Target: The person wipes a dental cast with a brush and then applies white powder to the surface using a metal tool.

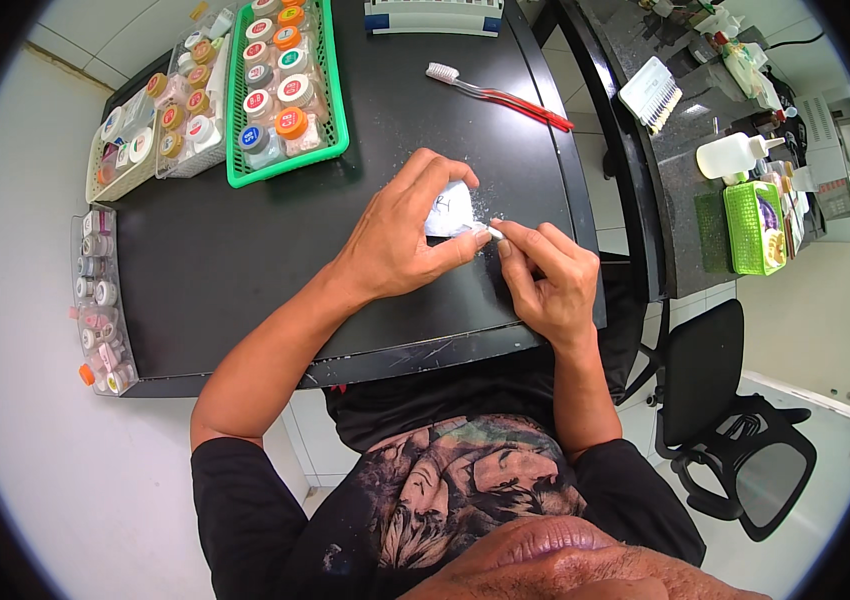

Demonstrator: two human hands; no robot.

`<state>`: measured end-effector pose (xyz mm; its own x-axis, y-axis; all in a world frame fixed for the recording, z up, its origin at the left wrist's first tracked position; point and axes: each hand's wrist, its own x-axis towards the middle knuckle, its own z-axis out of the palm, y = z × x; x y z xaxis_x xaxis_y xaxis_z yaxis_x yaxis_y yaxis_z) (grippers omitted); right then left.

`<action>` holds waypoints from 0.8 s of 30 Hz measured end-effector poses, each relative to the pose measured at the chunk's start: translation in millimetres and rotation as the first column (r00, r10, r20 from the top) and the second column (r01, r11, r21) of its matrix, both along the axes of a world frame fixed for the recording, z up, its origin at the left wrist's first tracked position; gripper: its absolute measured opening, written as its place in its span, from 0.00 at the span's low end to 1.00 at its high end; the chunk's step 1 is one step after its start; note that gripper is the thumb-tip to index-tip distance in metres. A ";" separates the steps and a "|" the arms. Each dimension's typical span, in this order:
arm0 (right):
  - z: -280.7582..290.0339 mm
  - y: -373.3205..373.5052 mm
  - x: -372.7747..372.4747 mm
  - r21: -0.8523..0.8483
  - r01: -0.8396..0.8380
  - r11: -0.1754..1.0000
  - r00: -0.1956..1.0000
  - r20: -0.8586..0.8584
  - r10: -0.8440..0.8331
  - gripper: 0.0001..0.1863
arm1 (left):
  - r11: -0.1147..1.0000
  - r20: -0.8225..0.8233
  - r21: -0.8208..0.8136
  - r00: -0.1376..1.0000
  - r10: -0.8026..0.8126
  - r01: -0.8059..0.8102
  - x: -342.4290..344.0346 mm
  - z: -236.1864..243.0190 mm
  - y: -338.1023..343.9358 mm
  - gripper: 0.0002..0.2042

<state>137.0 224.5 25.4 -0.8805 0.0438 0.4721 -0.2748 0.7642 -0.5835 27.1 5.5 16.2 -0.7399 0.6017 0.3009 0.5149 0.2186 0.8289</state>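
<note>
A white plaster-like piece (450, 212) with dark handwritten marks is gripped in my left hand (400, 230), between the curled fingers and the thumb, just over the black table. My right hand (550, 277) is closed in a pinch at the piece's right end, close to my left thumb tip. A small whitish thing (494, 232) shows at those fingertips; its kind I cannot make out. White crumbs (485, 208) lie scattered on the tabletop around both hands. Beyond them rests a red-handled toothbrush (505, 97) with white bristles.
At the back left, a green basket (343, 130) holds several capped jars, beside paler baskets (217, 150) of more jars. A clear tray of small pots (97, 300) lines the left edge. Right, a dark counter carries a squeeze bottle (735, 156) and a lime basket (745, 235); a black chair (710, 370) stands below.
</note>
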 end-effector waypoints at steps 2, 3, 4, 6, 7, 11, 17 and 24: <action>-0.1 -0.2 -0.3 0.002 0.000 1.000 1.000 -0.001 0.000 0.12 | 1.000 -0.053 0.009 0.999 -0.004 0.004 -0.3 -2.0 0.1 0.27; -0.1 -0.2 -0.6 0.007 0.002 1.000 1.000 -0.001 -0.002 0.12 | 1.000 -0.053 0.009 0.999 -0.004 0.005 -0.3 -1.9 0.1 0.27; 0.0 -0.2 -0.7 0.012 0.003 1.000 1.000 -0.001 -0.003 0.12 | 1.000 -0.030 0.015 1.000 -0.004 0.005 -0.3 -1.8 0.1 0.28; 1.5 -0.2 0.2 -0.003 0.006 1.000 1.000 0.002 -0.006 0.12 | 1.000 -0.006 0.021 1.000 -0.004 0.005 0.2 0.0 0.2 0.29; 2.1 -0.1 0.5 -0.019 0.009 1.000 1.000 0.004 -0.008 0.12 | 1.000 0.045 0.024 0.999 0.012 -0.013 1.2 2.8 0.3 0.31; 1.1 0.8 0.8 -0.029 -0.003 1.000 1.000 0.003 0.003 0.12 | 0.999 0.091 0.027 0.995 0.028 -0.030 1.3 2.1 -0.8 0.37; -0.9 0.6 0.1 -0.010 -0.003 1.000 1.000 -0.011 0.003 0.12 | 0.999 0.087 0.030 0.996 0.029 -0.032 0.9 0.4 -0.7 0.38; -1.9 0.9 -0.2 -0.001 -0.003 1.000 1.000 -0.019 0.003 0.12 | 0.999 0.073 0.022 0.997 0.024 -0.026 0.9 0.3 -0.3 0.38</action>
<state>136.7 225.5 23.5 -0.8716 0.0419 0.4884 -0.2880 0.7625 -0.5793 28.0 5.2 16.5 -0.7749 0.5764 0.2596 0.4481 0.2113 0.8686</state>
